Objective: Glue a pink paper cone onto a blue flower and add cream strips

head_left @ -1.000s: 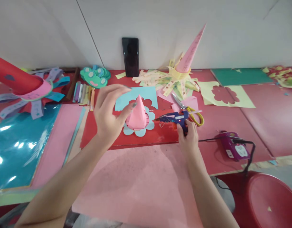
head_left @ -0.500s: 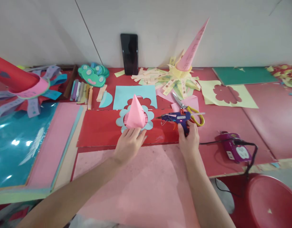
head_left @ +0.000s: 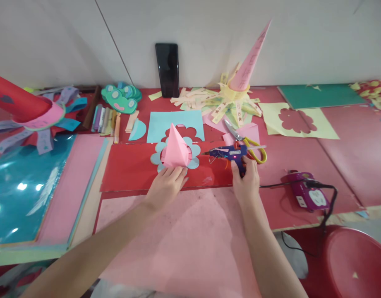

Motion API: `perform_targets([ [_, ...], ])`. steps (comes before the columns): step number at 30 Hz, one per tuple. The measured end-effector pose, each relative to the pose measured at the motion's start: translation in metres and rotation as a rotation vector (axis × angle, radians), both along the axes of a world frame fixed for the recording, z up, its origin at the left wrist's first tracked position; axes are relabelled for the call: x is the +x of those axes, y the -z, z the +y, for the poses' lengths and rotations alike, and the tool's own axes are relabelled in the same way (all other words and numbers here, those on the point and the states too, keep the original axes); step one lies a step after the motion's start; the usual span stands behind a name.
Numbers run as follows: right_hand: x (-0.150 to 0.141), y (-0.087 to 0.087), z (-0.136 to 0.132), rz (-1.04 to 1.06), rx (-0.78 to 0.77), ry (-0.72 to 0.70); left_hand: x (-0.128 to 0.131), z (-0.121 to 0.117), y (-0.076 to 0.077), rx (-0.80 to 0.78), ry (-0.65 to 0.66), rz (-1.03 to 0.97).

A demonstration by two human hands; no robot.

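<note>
A small pink paper cone (head_left: pixel 175 148) stands on a light blue flower cut-out (head_left: pixel 156 156), on a red sheet (head_left: pixel 128 167). My left hand (head_left: pixel 165 185) lies just in front of the cone, fingers stretched flat, their tips touching the cone's base and the flower. My right hand (head_left: pixel 245 180) is closed round the handle of a blue glue gun (head_left: pixel 227 154), which rests on the red sheet with its nozzle pointing left at the cone.
Yellow-handled scissors (head_left: pixel 249 145) lie behind the glue gun. A purple power strip (head_left: pixel 305 194) with a black cord sits to the right, a red stool (head_left: pixel 354 260) below it. A phone (head_left: pixel 167 69) leans on the wall. Paper hats, sheets and strips lie all around.
My left hand came down from the cone's tip to the table in front of its base. The cone and flower shifted slightly left. The right hand stayed on the glue gun.
</note>
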State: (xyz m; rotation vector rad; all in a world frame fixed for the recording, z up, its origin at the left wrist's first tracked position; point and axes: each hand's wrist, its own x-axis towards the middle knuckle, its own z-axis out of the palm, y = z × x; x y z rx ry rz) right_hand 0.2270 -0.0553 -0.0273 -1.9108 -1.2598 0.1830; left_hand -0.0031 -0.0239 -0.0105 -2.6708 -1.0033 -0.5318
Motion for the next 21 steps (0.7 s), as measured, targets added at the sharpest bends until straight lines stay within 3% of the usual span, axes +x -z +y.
perform_targets([
  [12,0.001,0.001,-0.001,0.007,-0.005,-0.008,0.014,0.009,-0.004,0.102,0.013,0.132],
  [21,0.002,0.001,-0.001,0.016,-0.022,-0.001,0.025,0.014,-0.009,0.063,-0.007,0.316],
])
